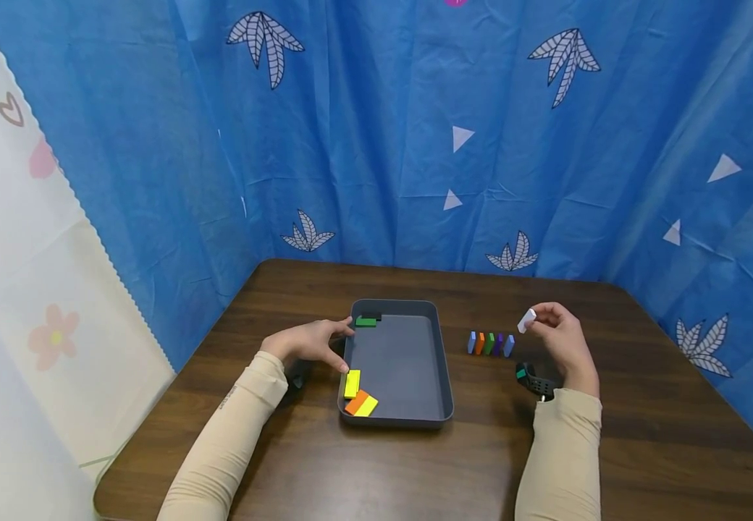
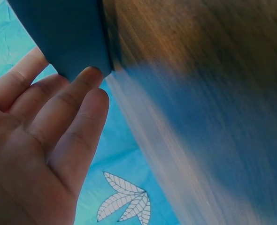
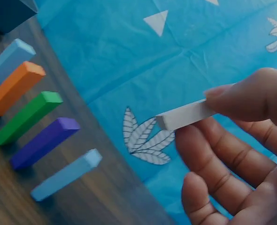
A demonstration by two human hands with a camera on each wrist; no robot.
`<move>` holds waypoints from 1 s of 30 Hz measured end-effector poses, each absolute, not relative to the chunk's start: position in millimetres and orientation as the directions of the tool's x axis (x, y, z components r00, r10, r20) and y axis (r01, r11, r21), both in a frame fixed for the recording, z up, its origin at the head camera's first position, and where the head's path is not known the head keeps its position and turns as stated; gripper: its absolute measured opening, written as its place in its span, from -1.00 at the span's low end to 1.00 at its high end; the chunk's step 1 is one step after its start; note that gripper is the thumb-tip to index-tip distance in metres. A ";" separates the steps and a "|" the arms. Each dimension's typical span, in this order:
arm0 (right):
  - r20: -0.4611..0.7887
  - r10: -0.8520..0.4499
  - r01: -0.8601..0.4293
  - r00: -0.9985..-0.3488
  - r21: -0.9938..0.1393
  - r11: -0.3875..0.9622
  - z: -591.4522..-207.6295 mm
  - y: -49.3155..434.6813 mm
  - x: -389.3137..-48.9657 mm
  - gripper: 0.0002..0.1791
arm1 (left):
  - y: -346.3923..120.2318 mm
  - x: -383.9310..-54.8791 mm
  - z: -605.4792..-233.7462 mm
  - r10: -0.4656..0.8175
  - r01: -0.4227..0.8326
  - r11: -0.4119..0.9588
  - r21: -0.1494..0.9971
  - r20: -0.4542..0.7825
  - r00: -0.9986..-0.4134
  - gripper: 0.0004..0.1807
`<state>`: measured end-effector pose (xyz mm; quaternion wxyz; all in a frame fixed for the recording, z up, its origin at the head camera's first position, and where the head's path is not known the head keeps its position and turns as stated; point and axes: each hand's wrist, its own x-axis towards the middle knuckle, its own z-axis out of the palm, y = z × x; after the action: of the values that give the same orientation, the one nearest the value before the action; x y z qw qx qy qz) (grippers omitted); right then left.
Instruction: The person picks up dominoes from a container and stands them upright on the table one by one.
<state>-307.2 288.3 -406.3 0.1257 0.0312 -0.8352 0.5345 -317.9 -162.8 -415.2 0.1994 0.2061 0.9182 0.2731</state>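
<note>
My right hand (image 1: 562, 344) pinches a white domino (image 3: 188, 115) between thumb and fingers, raised just beyond the right end of a row of upright dominoes. From left to right the row has a light blue domino (image 1: 471, 342), an orange one (image 1: 480, 343), a green one (image 1: 489, 343), a purple one (image 1: 498, 344) and another light blue one (image 1: 509, 346), with small gaps between. My left hand (image 1: 308, 341) is at the left side of a dark grey tray (image 1: 402, 362), fingers loosely extended and fingertips right at its wall in the left wrist view.
Inside the tray, a green domino (image 1: 366, 323) and a black one (image 1: 372, 316) lie in the far left corner. A yellow domino (image 1: 352, 384) and an orange and yellow pair (image 1: 366, 407) lie near left. Blue curtain (image 1: 389, 145) hangs behind the brown wooden table (image 1: 481, 463).
</note>
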 end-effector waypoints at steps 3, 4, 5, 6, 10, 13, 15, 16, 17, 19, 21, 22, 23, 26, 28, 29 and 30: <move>0.222 0.109 -0.157 -0.969 -0.893 0.421 -411.2 287.9 -309.5 -0.66 | -163.2 -318.2 -415.1 0.488 0.270 0.765 0.584 -0.254 -0.835 -0.05; 0.219 0.121 -0.151 -0.968 -0.897 0.416 -412.8 287.9 -310.5 -0.67 | -163.3 -318.2 -414.9 0.489 0.270 0.765 0.584 -0.255 -0.834 -0.05; 0.218 0.129 -0.146 -0.967 -0.896 0.419 -414.3 287.9 -311.3 -0.67 | -163.3 -318.3 -414.6 0.490 0.271 0.766 0.584 -0.256 -0.833 -0.05; 0.219 0.136 -0.144 -0.966 -0.897 0.418 -415.6 288.0 -312.0 -0.67 | -163.4 -318.5 -414.4 0.491 0.271 0.765 0.585 -0.257 -0.832 -0.05; 0.226 0.162 -0.147 -0.961 -0.907 0.394 -420.9 288.8 -315.0 -0.69 | -163.3 -319.5 -413.1 0.493 0.269 0.760 0.591 -0.256 -0.831 -0.05; 0.215 0.175 -0.136 -0.961 -0.916 0.376 -425.2 289.2 -316.4 -0.70 | -163.5 -320.2 -412.4 0.492 0.272 0.760 0.590 -0.250 -0.834 -0.05; 0.196 0.182 -0.115 -0.964 -0.919 0.378 -428.6 289.7 -316.8 -0.70 | -163.7 -320.2 -412.6 0.491 0.274 0.763 0.585 -0.249 -0.835 -0.04; 0.186 0.185 -0.104 -0.965 -0.919 0.381 -430.2 289.8 -316.8 -0.70 | -163.8 -320.2 -412.8 0.493 0.279 0.765 0.581 -0.249 -0.834 -0.04; 0.176 0.190 -0.092 -0.966 -0.919 0.384 -431.7 290.0 -316.7 -0.70 | -163.8 -320.1 -413.1 0.494 0.281 0.766 0.578 -0.250 -0.833 -0.04; 0.161 0.195 -0.072 -0.968 -0.915 0.397 -434.5 290.8 -316.8 -0.70 | -163.9 -320.1 -414.1 0.497 0.284 0.765 0.578 -0.250 -0.831 -0.03; 0.151 0.193 -0.060 -0.970 -0.910 0.411 -436.7 291.2 -316.7 -0.70 | -164.0 -320.5 -414.8 0.498 0.283 0.763 0.581 -0.249 -0.831 -0.03; 0.151 0.191 -0.059 -0.970 -0.907 0.418 -437.6 291.4 -316.9 -0.71 | -164.0 -320.8 -415.2 0.497 0.282 0.762 0.583 -0.249 -0.831 -0.03; 0.154 0.189 -0.061 -0.970 -0.904 0.422 -438.5 291.5 -317.1 -0.70 | -164.0 -321.1 -415.6 0.497 0.279 0.761 0.586 -0.249 -0.831 -0.03; 0.161 0.175 -0.070 -0.971 -0.897 0.436 -441.0 291.3 -317.6 -0.70 | -164.2 -322.0 -416.5 0.495 0.274 0.759 0.590 -0.249 -0.832 -0.01; 0.163 0.166 -0.073 -0.973 -0.891 0.447 -442.4 290.7 -317.5 -0.70 | -164.2 -322.0 -417.2 0.495 0.274 0.761 0.588 -0.252 -0.832 -0.01; 0.160 0.161 -0.072 -0.974 -0.890 0.451 -443.2 290.5 -317.6 -0.70 | -164.3 -322.0 -417.5 0.496 0.275 0.761 0.588 -0.252 -0.831 0.00; 0.156 0.157 -0.069 -0.975 -0.888 0.454 -444.0 290.3 -317.8 -0.69 | -164.5 -322.0 -417.7 0.496 0.277 0.761 0.586 -0.253 -0.831 -0.01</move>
<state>-317.8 290.3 -444.0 0.1080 -0.0260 -0.8457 0.5219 -322.0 -164.5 -417.7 0.2007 0.2108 0.9167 0.2736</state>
